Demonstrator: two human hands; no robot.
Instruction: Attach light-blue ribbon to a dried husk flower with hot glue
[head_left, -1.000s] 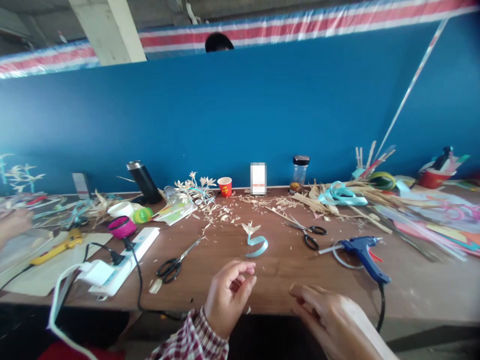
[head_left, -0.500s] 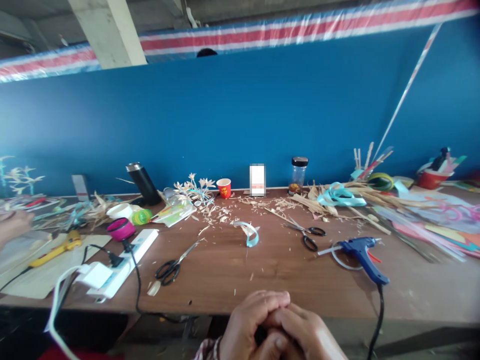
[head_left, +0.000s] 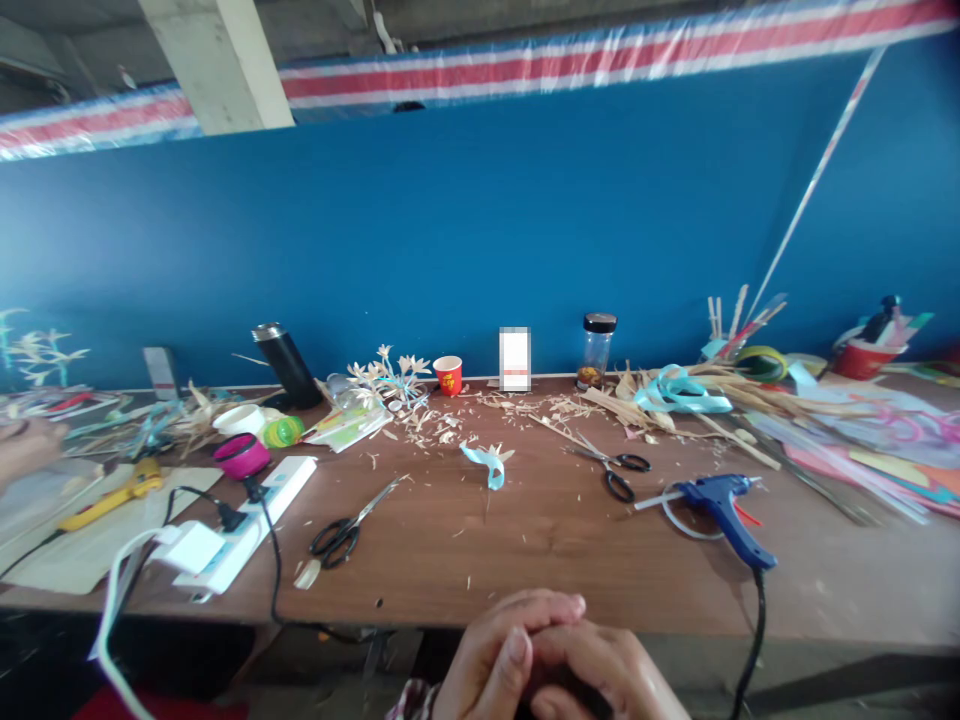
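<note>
My left hand point(head_left: 491, 655) and my right hand point(head_left: 604, 675) are clasped together at the bottom centre, just in front of the near edge of the brown table point(head_left: 540, 560). The left fingers lie over the right hand, and I see nothing held between them. The nearest thing on the table is a small curl of light blue ribbon with a straw flower point(head_left: 484, 462), lying well beyond the hands. Black scissors point(head_left: 341, 532) lie to the left and a blue glue gun point(head_left: 724, 500) to the right.
A second pair of scissors point(head_left: 619, 472), a red cup point(head_left: 448, 375), a glass jar point(head_left: 598, 350) and a black flask point(head_left: 286, 365) stand farther back among straw scraps. A white power strip point(head_left: 240, 520) with cables lies left. Another person's hand point(head_left: 22, 445) is at the far left edge.
My hands came together from apart and dropped to the table's near edge. The blue ribbon curl shifted a little left and farther from me.
</note>
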